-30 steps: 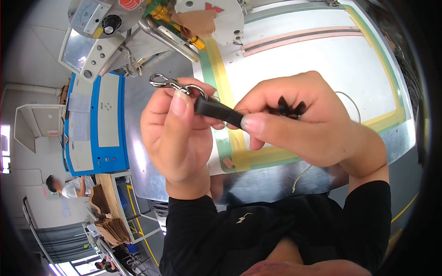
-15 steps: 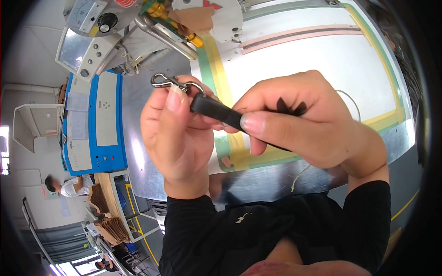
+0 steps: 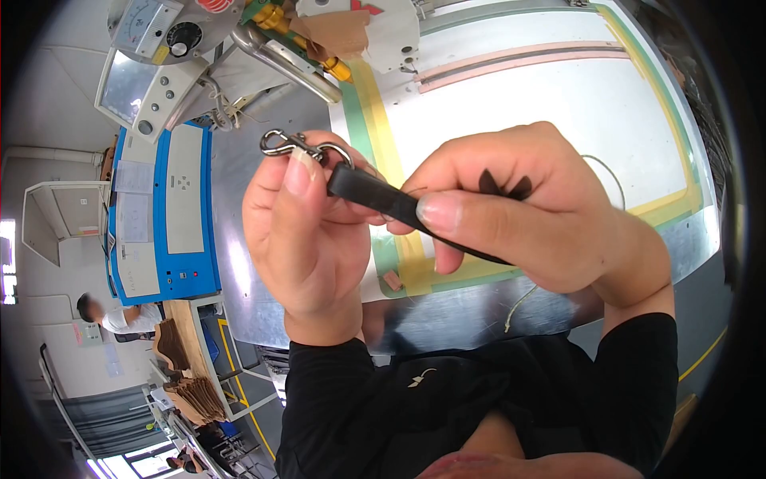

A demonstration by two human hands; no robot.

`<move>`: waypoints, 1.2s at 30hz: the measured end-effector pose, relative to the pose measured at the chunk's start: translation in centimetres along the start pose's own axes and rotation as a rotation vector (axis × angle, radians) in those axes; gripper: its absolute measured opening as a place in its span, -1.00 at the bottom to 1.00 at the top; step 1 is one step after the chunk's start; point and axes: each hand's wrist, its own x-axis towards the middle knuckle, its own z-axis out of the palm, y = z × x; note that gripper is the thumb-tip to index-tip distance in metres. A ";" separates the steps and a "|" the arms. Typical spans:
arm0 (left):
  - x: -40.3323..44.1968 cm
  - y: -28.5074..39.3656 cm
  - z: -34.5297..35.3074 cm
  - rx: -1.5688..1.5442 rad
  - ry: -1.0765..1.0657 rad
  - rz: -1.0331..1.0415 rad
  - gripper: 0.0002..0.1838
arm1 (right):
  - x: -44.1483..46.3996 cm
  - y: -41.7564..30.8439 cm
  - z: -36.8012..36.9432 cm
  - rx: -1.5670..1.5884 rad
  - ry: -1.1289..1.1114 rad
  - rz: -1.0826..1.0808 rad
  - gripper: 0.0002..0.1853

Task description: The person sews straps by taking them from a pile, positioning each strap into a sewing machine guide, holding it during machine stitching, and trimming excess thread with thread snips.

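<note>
A black strap (image 3: pixel 371 193) is held up in front of me, folded into a loop around the ring of a silver swivel snap hook (image 3: pixel 277 142). My left hand (image 3: pixel 299 231) is closed on the hook, thumb pressed over its body. Farther along the strap, my right hand (image 3: pixel 527 211) pinches it between thumb and fingers. Two dark pointed tips (image 3: pixel 504 187) poke out above the right thumb, and the strap's lower part runs behind that hand. What lies under the right fingers is hidden.
Below my hands is a metal-topped table with a white sheet (image 3: pixel 511 104) edged in green and yellow tape. A control box with a dial (image 3: pixel 152 96) stands at upper left, beside a blue cabinet (image 3: pixel 171 215). A person (image 3: pixel 124 315) and brown stacked pieces (image 3: pixel 195 399) are at left.
Both hands keep their hold, with the hook and strap shifting very slightly left. The person in the background has moved a little.
</note>
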 end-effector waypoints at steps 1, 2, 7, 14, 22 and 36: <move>0.0 0.0 0.0 -0.003 0.006 -0.001 -0.57 | 0.0 0.0 0.0 0.004 0.000 0.001 -0.74; 0.0 -0.1 0.0 -0.005 0.011 -0.002 -0.57 | 0.0 0.0 0.0 0.006 0.002 0.007 -0.74; 0.0 -0.1 0.4 0.009 0.048 -0.005 -0.59 | 0.0 -0.1 0.0 0.017 0.003 0.021 -0.74; 0.1 -0.3 -0.2 -0.035 -0.037 0.012 -0.59 | -0.1 -0.2 -0.1 0.001 -0.006 0.015 -0.74; 0.7 -0.3 -0.3 -0.023 -0.217 0.085 -0.58 | 0.2 0.4 -0.2 -0.090 0.034 -0.060 -0.79; 0.3 -0.7 0.2 -0.163 -0.025 0.076 -0.58 | 0.0 0.9 -0.1 -0.511 0.194 -0.391 -0.82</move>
